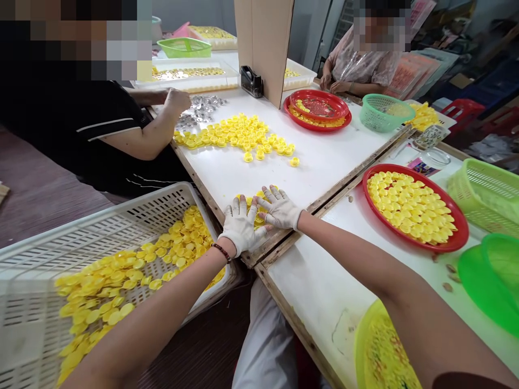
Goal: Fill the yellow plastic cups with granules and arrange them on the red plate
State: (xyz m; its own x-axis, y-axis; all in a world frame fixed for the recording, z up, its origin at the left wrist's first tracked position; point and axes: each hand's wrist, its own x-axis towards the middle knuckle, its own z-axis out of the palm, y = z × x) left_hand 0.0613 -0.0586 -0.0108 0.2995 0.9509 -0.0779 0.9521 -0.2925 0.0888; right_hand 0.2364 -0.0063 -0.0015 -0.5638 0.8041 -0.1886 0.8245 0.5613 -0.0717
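My left hand, in a white glove with bare fingertips, lies palm down at the table's corner with its fingers spread. Beside it my right hand, gloved alike, is also flat and spread. Under and between the two hands is a small group of yellow plastic pieces, partly hidden by the fingers. Farther up the white table spreads a larger pile of the same round yellow pieces. A white slotted crate at my left holds many loose yellow pieces.
A co-worker in black sits at the left by silver discs. Another person works behind a cardboard divider. Red trays and green baskets stand at the right; a yellow-green bowl is near my right arm.
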